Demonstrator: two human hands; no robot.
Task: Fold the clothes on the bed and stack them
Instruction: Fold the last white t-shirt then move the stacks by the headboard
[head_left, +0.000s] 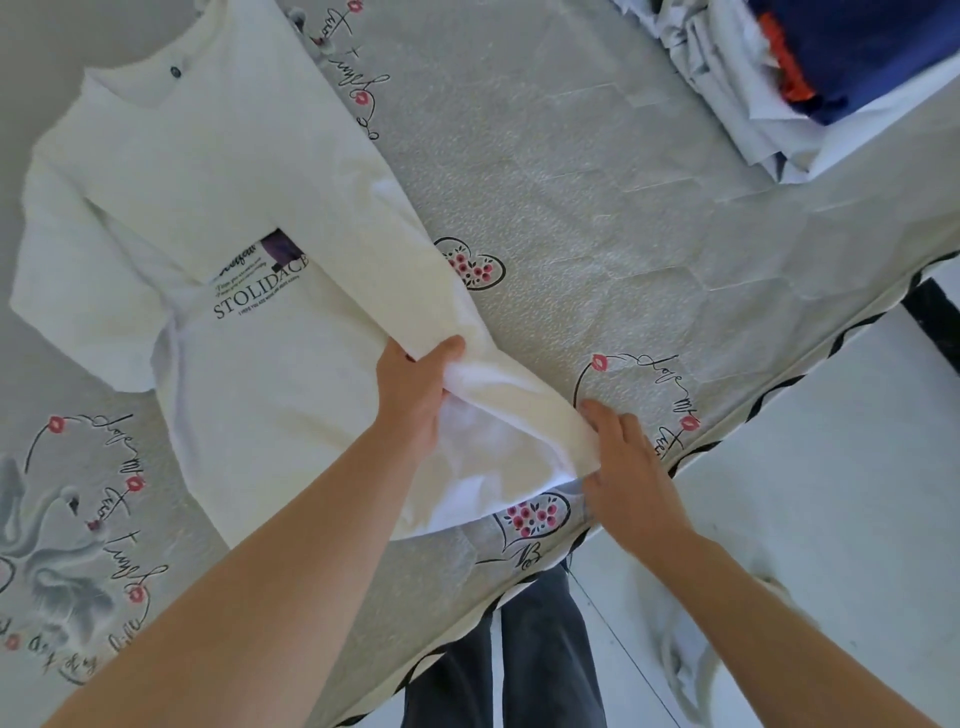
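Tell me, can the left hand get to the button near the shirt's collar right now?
Probably not yet. The left hand grips the shirt's folded side, and the button lies at the far end. Nothing blocks the way, but it would have to let go and stretch.

On the grey printed bed sheet (597, 171) lies a white T-shirt (197, 208) with 1 side folded over, the left hand (415, 387) grips this folded edge, the right hand (631, 462) touches its hem, and a clothes pile (779, 67) sits in the far corner.
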